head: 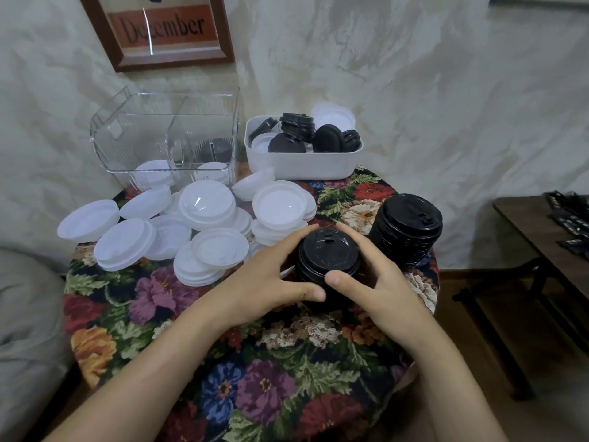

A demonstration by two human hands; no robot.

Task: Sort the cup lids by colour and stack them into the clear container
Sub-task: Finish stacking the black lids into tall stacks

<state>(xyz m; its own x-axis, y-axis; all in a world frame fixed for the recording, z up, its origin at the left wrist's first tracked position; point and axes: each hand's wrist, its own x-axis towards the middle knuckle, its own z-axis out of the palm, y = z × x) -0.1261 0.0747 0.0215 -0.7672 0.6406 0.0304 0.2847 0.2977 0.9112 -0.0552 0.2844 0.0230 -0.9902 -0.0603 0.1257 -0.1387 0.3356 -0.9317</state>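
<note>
Gripping a stack of black lids [328, 255] between our left hand [267, 282] and right hand [385, 282], each grip curled round it, near white lids [207, 205] on the floral worktop [255, 346].

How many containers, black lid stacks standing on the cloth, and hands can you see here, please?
Containers: 2 (clear container, white tub)
Black lid stacks on the cloth: 2 (held stack, free stack)
Hands: 2 (left hand, right hand, both gripping the held stack)
Total: 6
</note>
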